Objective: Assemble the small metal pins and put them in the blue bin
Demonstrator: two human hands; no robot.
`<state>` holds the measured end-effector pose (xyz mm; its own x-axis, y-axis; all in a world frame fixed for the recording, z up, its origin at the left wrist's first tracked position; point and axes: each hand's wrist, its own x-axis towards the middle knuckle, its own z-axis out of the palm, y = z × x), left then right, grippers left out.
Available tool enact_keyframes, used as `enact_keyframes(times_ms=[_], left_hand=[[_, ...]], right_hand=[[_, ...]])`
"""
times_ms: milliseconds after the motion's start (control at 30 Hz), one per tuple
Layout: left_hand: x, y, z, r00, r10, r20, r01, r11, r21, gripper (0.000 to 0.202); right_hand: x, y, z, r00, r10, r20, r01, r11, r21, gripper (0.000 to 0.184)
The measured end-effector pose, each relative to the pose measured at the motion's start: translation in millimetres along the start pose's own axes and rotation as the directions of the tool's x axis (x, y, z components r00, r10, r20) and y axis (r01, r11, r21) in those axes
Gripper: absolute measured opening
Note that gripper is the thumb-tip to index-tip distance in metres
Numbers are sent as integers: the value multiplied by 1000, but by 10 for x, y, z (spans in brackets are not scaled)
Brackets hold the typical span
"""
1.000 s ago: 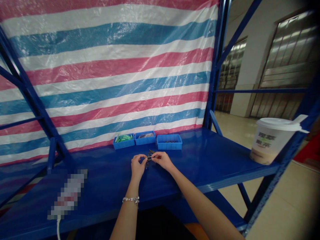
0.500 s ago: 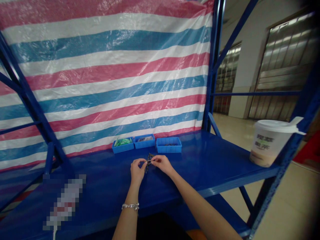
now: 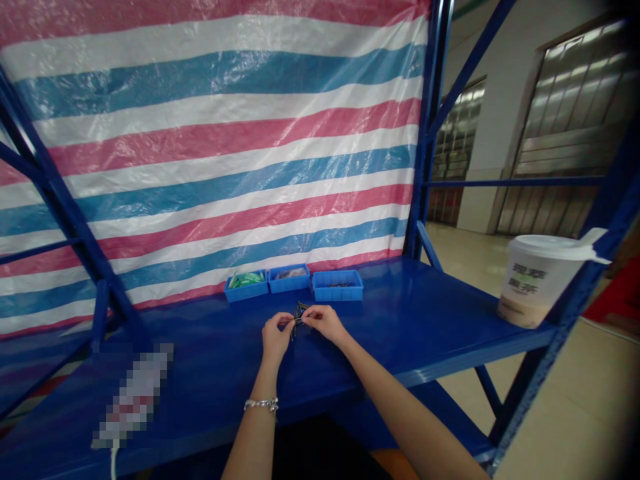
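Observation:
At the middle of the blue tabletop [image 3: 210, 353], my left hand [image 3: 277, 337] is closed, thumb and forefinger pinching the left end of a thin, screw-like metal piece. From the right, my right hand [image 3: 325, 323] pinches the other end of it. The two sets of fingertips are nearly touching and hide most of the held piece. Several long, thin metal screws [image 3: 300, 309], dark and brassy, lie in a small loose pile between and just behind my fingers. How they cross is too small to tell.
Behind my hands stand three blue bins: one with green packets [image 3: 247, 285], one with greyish pieces [image 3: 289, 278], one with small dark parts [image 3: 338, 287]. A lidded drink cup [image 3: 531, 283] is at the right edge. A blurred-out white object with a cord [image 3: 133, 397] lies left.
My fingertips have drawn slightly closer together around the thin piece. The view has shifted a little; the bins and cup stay in place.

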<state>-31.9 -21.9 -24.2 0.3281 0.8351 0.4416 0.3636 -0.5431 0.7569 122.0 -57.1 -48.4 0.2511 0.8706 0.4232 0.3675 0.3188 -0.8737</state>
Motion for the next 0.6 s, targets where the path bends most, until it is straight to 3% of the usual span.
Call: enact_keyframes(times_ms=[600], left_hand=[[7,-57,9,1000,-17,-12,16,997,-73,13]], right_hand=[[-19,-27,-8,1000,26,8,-26,997,-75,10]])
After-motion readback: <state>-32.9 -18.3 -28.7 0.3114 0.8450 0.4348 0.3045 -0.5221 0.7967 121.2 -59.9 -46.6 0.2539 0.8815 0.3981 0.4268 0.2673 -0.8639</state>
